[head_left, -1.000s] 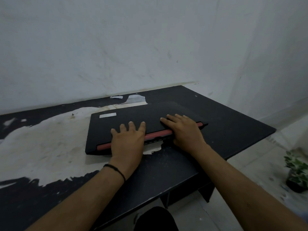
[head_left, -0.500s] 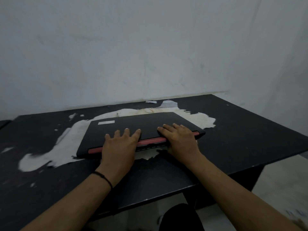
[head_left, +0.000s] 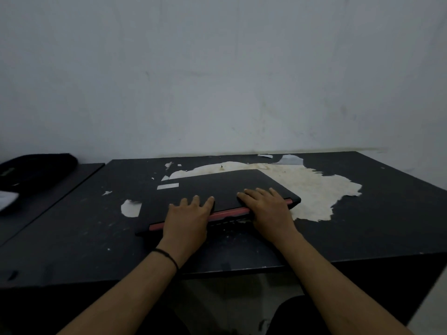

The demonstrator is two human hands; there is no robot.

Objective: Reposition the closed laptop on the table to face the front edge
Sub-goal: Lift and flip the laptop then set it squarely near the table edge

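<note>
A closed black laptop (head_left: 212,189) with a red strip along its near edge lies on the black table (head_left: 72,233), turned slightly so its right end sits farther back. My left hand (head_left: 187,220) grips the near edge left of centre, fingers on the lid. My right hand (head_left: 266,209) grips the same edge toward the right corner, fingers spread on top. A small white sticker shows on the lid's far left corner.
The table's top layer has peeled into a large pale patch (head_left: 319,189) behind and right of the laptop. A dark bag-like object (head_left: 33,172) rests on a second surface at the far left. A plain wall rises right behind the table.
My view has swung left, so the laptop and table sit more centred. Both hands keep their hold on the near edge; the laptop has shifted a little over the table.
</note>
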